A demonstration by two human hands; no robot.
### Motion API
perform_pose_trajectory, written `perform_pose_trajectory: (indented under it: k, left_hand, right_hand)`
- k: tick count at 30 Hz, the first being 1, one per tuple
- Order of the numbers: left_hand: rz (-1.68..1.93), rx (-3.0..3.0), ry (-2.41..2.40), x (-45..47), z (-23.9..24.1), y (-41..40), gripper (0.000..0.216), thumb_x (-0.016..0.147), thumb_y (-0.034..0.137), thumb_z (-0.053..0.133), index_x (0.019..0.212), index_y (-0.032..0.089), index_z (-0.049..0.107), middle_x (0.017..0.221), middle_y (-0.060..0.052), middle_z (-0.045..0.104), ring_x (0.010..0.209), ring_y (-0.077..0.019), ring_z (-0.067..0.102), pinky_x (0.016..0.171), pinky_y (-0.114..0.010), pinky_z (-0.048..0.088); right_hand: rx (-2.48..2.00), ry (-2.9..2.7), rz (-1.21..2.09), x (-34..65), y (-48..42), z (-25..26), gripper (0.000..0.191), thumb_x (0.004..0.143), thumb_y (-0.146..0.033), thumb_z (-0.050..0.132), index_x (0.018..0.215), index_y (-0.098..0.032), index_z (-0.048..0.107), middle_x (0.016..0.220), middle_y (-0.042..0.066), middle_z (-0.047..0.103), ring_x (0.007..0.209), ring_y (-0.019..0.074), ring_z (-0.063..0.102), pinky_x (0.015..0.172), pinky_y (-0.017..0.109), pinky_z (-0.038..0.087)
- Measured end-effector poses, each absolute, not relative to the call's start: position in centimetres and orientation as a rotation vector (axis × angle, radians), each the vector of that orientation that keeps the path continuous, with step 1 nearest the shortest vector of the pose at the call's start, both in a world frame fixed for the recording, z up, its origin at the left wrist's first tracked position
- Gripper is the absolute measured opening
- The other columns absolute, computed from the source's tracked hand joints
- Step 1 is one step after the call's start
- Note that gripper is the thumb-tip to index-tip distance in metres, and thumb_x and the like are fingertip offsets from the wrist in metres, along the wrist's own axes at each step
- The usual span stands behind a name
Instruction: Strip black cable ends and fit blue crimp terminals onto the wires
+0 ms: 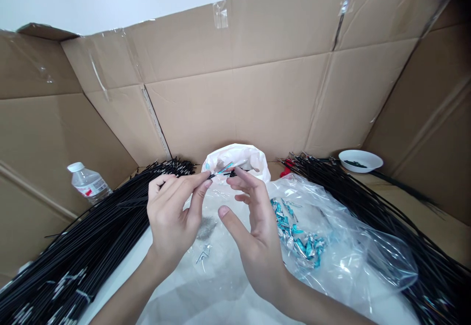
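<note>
My left hand (174, 212) is closed, thumb and forefinger pinching the end of a thin black cable (211, 176). Fine coloured wires (225, 168), blue and reddish among them, stick out of that end toward the right. My right hand (255, 231) is open beside it, its thumb well apart from the curled fingers. A small dark bit shows near the right fingertips; I cannot tell whether they touch it. Just behind both hands stands a white plastic bag (263, 160), its mouth open, with scraps inside.
Bundles of black cables lie at left (110, 222) and right (353, 202). Blue and silver foil scraps (307, 246) rest on clear plastic sheeting (386, 261). A water bottle (90, 183) leans at left. A white bowl (373, 160) holds dark bits. Cardboard walls (235, 104) enclose the table.
</note>
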State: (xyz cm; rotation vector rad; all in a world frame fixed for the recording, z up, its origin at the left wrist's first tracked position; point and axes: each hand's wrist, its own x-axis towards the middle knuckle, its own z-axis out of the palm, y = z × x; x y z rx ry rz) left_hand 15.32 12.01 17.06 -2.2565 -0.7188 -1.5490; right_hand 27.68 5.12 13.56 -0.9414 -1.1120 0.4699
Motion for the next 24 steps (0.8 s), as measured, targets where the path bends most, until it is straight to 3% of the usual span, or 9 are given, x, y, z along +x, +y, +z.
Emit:
perform_pose_trajectory:
  k: [8, 13, 18, 24]
  left_hand:
    - [-1.559, -2.241, -0.725, 14.8, 17.4, 12.2, 0.012, 0.094, 0.016, 0.066, 0.101, 0.023, 0.072, 0.09, 0.0, 0.079, 0.071, -0.017, 0.069, 0.085, -0.039, 0.044]
    - [-1.523, -2.283, -0.694, 15.0, 17.3, 12.0, 0.014, 0.093, 0.014, 0.067, 0.103, 0.023, 0.07, 0.089, 0.001, 0.079, 0.07, -0.0161, 0.067, 0.084, -0.039, 0.043]
    - [-1.495, -2.295, -0.64, 15.2, 17.2, 11.9, 0.013, 0.092, 0.012, 0.068, 0.102, 0.021, 0.069, 0.089, 0.0, 0.079, 0.07, -0.016, 0.067, 0.083, -0.038, 0.042]
    - [-1.485, -2.313, -0.657, 15.3, 17.0, 11.8, 0.013, 0.094, 0.013, 0.067, 0.102, 0.022, 0.069, 0.089, 0.001, 0.079, 0.071, -0.0152, 0.067, 0.083, -0.038, 0.042]
  right_hand:
    - [-0.96, -1.158, 0.451, 28.2, 5.6, 13.7, 0.034, 0.094, -0.024, 0.061, 0.125, -0.034, 0.055, 0.131, 0.002, 0.062, 0.126, 0.0219, 0.056, 0.104, 0.045, 0.044]
    - [-0.898, -1.086, 0.505, 29.5, 6.5, 14.7, 0.012, 0.097, -0.036, 0.06, 0.103, -0.027, 0.066, 0.108, 0.004, 0.07, 0.108, 0.022, 0.064, 0.093, 0.04, 0.049]
    - [-0.796, -0.99, 0.705, 30.9, 7.4, 15.7, 0.019, 0.086, -0.04, 0.074, 0.079, -0.022, 0.068, 0.08, 0.001, 0.07, 0.077, 0.0164, 0.064, 0.07, 0.03, 0.052]
    - [-0.727, -0.939, 0.816, 31.5, 8.2, 15.5, 0.022, 0.078, -0.035, 0.082, 0.075, -0.021, 0.066, 0.073, -0.002, 0.066, 0.067, 0.0111, 0.059, 0.066, 0.025, 0.051]
